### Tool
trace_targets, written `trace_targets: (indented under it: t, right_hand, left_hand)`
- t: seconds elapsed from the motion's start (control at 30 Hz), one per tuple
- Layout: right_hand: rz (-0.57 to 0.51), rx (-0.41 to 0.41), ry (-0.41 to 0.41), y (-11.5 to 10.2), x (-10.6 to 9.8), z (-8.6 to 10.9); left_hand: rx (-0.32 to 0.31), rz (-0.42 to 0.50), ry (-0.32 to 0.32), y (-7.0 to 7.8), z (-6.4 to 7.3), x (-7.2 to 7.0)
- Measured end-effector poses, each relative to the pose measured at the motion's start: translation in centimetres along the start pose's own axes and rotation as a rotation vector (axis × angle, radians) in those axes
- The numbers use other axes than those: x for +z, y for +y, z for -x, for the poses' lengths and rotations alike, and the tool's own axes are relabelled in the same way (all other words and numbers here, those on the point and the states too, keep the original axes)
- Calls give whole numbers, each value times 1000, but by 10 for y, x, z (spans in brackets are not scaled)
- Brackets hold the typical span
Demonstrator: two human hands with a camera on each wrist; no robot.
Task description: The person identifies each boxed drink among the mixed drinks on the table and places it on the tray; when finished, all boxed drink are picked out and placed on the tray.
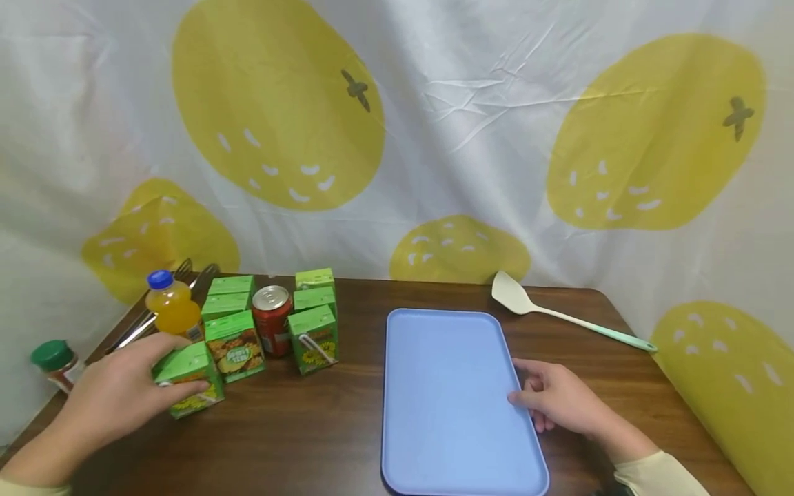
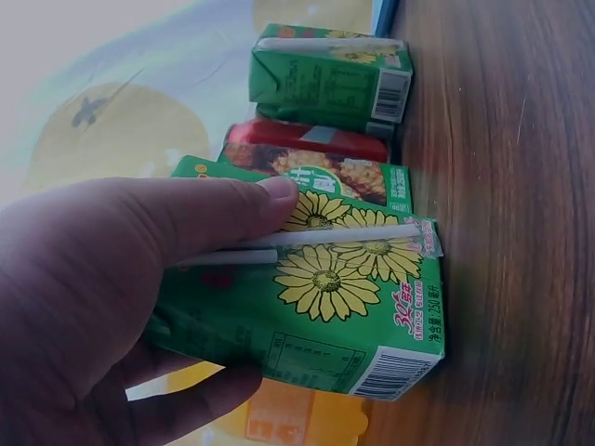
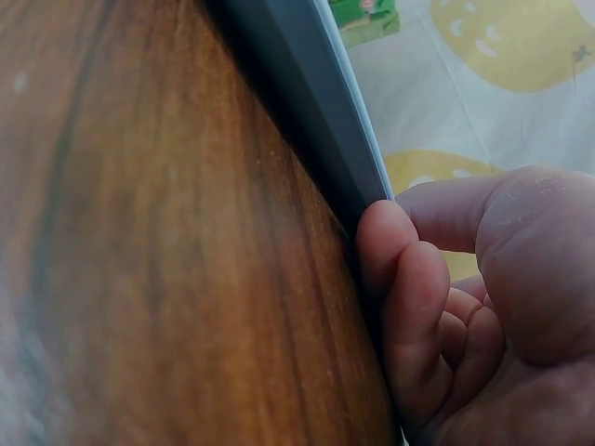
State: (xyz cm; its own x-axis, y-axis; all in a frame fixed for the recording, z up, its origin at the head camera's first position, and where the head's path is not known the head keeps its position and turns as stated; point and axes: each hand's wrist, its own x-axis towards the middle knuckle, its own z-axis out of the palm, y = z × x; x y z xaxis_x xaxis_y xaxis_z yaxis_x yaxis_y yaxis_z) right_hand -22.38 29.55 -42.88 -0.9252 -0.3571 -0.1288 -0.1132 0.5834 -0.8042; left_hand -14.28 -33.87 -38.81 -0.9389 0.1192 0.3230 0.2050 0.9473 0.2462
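Note:
My left hand (image 1: 124,389) grips a green juice carton (image 1: 197,393) at the table's left side, thumb across its front. Yellow flowers and a white straw show on that carton in the left wrist view. Right behind it stands another green carton (image 1: 236,355), beside a red can (image 1: 273,324). My right hand (image 1: 558,396) pinches the right rim of a blue tray (image 1: 459,406), thumb on top and fingers curled below the edge. In the right wrist view the fingertips (image 3: 386,237) sit right at the tray's edge.
More green cartons (image 1: 315,337) stand in a row right of the can. An orange drink bottle (image 1: 170,303), a green-capped jar (image 1: 58,362) and metal utensils (image 1: 133,331) are at the left. A white spatula (image 1: 515,296) with a green handle lies behind the tray, by the patterned curtain (image 1: 459,138).

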Motion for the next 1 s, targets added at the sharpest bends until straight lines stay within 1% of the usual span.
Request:
trace_targets:
  t: [0.17,0.33,0.4,0.5,0.63,0.67,0.77,0.9,1.0]
  right_hand:
    - [-10,5,1,1,0,1]
    - [-8,-3,0,3,0,1]
    - [-3,-13,0,4,0,0]
    - [5,-23,-1,4,0,-2]
    - [7,-19,0,4,1,-2]
    - [7,-16,0,3,1,-2]
    - [12,-11,1,1,0,-1]
    - [14,-8,5,1,0,0]
    - [15,-7,6,1,-1,-1]
  left_hand:
    - [29,-5,14,9,-1,0]
    - [115,-3,82,24,3,3]
    - [138,16,97,30,4,5]
    - [163,62,97,39,5,9]
    - [215,108,116,51,4,15]
    - [228,113,130,54,4,16]
    - [247,121,138,62,2,19]
    - [262,112,136,73,-4,24]
    - [276,125,124,82,-9,27]
